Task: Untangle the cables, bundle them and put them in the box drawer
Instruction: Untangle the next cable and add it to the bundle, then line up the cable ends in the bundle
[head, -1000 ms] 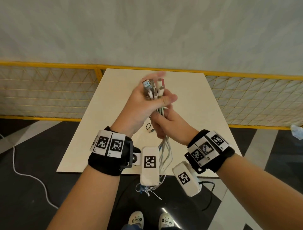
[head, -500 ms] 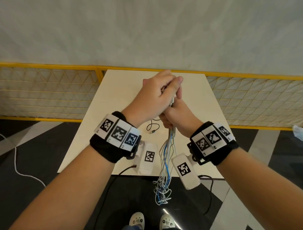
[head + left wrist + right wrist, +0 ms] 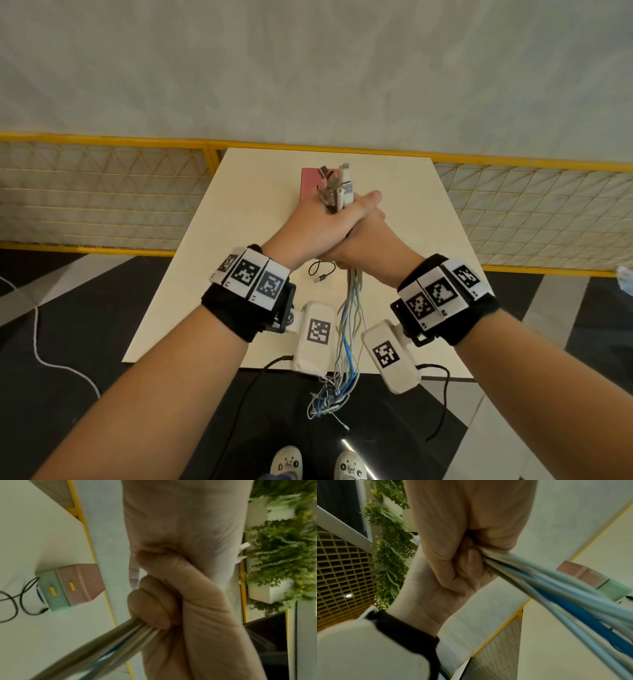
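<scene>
White, grey and blue cable bundle [image 3: 350, 318] is held upright above the cream counter [image 3: 260, 219], in front of the pink-and-green drawer box [image 3: 72, 585]. Left hand [image 3: 322, 226] grips its plug end; right hand [image 3: 368, 245], directly beneath and touching, is clenched round the strands.

Hands have closed together on the cable bundle, and its plug ends now stand above the fist.

A second ago the left hand [image 3: 318, 222] was open-palmed around the plugs; half a second ago it covered them. Now it is clasped over the right hand [image 3: 368, 245], both gripping the cables [image 3: 349, 329]. The connector ends [image 3: 337, 186] stick out at the far side, the pink box [image 3: 310, 185] has come into sight behind them, and the hanging strands drop lower past the near bench [image 3: 239, 212] edge.
</scene>
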`<action>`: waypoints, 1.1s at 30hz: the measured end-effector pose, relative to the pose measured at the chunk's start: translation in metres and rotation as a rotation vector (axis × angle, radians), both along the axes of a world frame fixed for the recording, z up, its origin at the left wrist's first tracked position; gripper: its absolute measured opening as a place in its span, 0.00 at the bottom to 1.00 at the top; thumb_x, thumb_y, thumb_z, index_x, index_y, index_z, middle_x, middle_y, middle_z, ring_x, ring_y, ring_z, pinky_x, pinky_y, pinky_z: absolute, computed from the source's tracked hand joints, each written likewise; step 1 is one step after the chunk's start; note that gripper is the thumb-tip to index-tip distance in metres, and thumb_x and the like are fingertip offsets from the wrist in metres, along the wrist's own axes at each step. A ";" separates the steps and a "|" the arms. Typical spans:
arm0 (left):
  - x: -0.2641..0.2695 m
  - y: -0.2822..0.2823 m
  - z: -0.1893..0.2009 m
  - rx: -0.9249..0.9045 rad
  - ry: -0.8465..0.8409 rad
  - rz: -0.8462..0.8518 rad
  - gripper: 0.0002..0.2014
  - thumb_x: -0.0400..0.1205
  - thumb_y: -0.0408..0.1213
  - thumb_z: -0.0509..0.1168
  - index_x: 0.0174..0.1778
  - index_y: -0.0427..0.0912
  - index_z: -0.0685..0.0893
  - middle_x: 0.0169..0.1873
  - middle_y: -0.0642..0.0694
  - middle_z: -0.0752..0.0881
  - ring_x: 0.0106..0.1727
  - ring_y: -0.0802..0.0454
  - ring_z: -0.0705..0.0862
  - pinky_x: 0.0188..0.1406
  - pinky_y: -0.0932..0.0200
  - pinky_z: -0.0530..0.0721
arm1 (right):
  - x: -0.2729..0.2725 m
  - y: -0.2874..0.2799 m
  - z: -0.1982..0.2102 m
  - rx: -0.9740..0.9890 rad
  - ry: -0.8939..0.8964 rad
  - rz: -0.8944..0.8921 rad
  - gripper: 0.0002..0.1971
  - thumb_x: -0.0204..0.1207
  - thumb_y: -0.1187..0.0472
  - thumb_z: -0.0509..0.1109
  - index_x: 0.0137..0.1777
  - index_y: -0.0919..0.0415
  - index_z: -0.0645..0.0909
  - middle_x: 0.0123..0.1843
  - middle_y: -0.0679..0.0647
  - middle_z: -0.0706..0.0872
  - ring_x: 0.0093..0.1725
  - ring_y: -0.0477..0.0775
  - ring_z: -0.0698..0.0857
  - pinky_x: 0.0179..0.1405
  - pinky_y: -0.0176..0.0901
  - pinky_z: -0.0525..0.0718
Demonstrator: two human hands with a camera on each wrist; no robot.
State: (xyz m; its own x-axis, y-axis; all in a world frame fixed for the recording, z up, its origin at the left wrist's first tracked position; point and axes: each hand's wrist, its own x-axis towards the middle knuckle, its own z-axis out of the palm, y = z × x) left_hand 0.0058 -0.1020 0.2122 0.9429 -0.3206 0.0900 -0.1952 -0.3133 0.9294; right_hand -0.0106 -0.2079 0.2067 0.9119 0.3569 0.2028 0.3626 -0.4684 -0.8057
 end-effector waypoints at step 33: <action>0.054 0.049 -0.039 -0.415 0.245 0.475 0.29 0.85 0.52 0.63 0.19 0.51 0.61 0.15 0.53 0.60 0.16 0.54 0.57 0.17 0.64 0.55 | 0.108 -0.009 -0.198 -0.313 0.507 -0.210 0.20 0.77 0.65 0.68 0.68 0.61 0.73 0.68 0.59 0.78 0.59 0.61 0.83 0.55 0.41 0.76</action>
State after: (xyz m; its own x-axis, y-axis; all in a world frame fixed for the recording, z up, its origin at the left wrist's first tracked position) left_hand 0.0599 -0.0526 0.1732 0.9819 0.1483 -0.1181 0.1073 0.0792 0.9911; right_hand 0.0972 -0.2170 0.0083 0.9241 0.1326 -0.3583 -0.1537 -0.7296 -0.6664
